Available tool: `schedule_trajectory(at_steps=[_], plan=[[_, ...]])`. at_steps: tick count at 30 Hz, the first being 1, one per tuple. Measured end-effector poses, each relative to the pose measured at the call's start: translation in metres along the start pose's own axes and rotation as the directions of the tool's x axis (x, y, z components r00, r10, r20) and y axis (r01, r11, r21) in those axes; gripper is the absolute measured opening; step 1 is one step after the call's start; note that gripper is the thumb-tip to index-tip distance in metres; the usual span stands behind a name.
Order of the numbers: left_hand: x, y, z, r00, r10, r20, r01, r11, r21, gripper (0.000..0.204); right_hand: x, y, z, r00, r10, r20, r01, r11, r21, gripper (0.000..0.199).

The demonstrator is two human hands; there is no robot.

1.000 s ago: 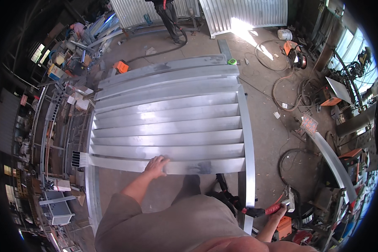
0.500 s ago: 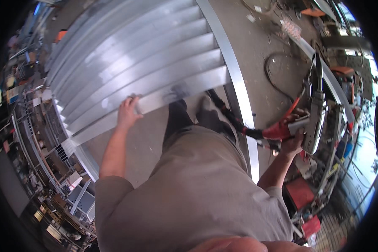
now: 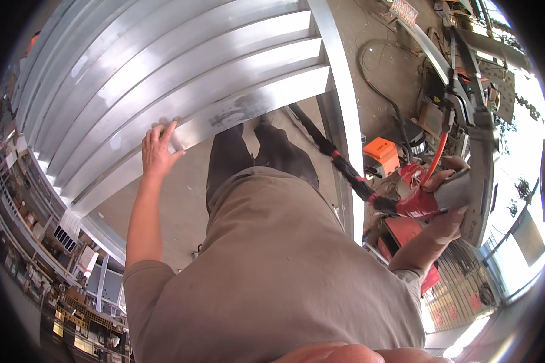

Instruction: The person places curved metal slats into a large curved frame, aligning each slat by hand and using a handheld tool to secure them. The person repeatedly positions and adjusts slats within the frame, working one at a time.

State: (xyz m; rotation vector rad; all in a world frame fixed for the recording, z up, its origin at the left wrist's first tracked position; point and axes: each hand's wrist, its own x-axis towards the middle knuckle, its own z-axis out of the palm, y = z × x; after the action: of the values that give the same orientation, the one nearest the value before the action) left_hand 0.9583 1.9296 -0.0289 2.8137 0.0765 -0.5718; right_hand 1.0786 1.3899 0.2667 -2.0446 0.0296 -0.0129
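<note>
Hands at work on a metal louvre frame (image 3: 181, 78) lying flat over a concrete floor (image 3: 181, 193). Left hand (image 3: 158, 151) rests on the nearest slat (image 3: 236, 112), palm down, fingers spread apart and laid over its edge rather than clamped around it. Right hand (image 3: 445, 209) is off to the right, beyond the frame's right rail (image 3: 342, 109), fingers wrapped shut around a red-handled torch (image 3: 418, 202). A black hose (image 3: 333, 151) runs from the torch back towards the slat. The tool's tip is hard to make out at the picture's rim; it may be a welding gun.

Frame fills the far left of the view, slats stacked like steps. Thin sheet metal of this kind is probably stiff along its length, light per slat, smooth and sharp at cut edges; the folded lip near the left hand looks the safest grip. An orange box (image 3: 381, 151) sits near the rail. Shelving (image 3: 36, 242) lines the left.
</note>
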Motion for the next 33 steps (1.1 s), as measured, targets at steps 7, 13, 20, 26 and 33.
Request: schedule_trajectory(at_steps=[7, 13, 20, 26, 33], plan=[[0.002, -0.014, 0.007, 0.996, 0.075, -0.045, -0.077, 0.995, -0.060, 0.099, 0.051, -0.037, 0.049, 0.900, 0.356, 0.251, -0.274, 0.911, -0.309, 0.046], [0.003, -0.018, 0.008, 0.994, 0.093, -0.064, -0.098, 0.991, -0.095, 0.096, 0.106, -0.029, 0.106, 0.692, 0.685, 0.228, -0.419, 0.638, -0.646, 0.043], [0.003, -0.020, 0.007, 0.990, 0.108, -0.091, -0.120, 0.983, -0.138, 0.096, 0.147, -0.015, 0.155, 0.620, 0.735, 0.276, -0.229, 0.506, -0.832, 0.040], [0.003, -0.019, 0.007, 0.991, 0.085, -0.103, -0.100, 0.985, -0.144, 0.090, 0.159, -0.010, 0.180, 0.583, 0.773, 0.250, -0.249, 0.462, -0.851, 0.040], [0.002, -0.022, 0.007, 0.993, 0.090, -0.082, -0.103, 0.980, -0.170, 0.092, 0.165, 0.001, 0.196, 0.601, 0.750, 0.277, -0.158, 0.451, -0.879, 0.043]])
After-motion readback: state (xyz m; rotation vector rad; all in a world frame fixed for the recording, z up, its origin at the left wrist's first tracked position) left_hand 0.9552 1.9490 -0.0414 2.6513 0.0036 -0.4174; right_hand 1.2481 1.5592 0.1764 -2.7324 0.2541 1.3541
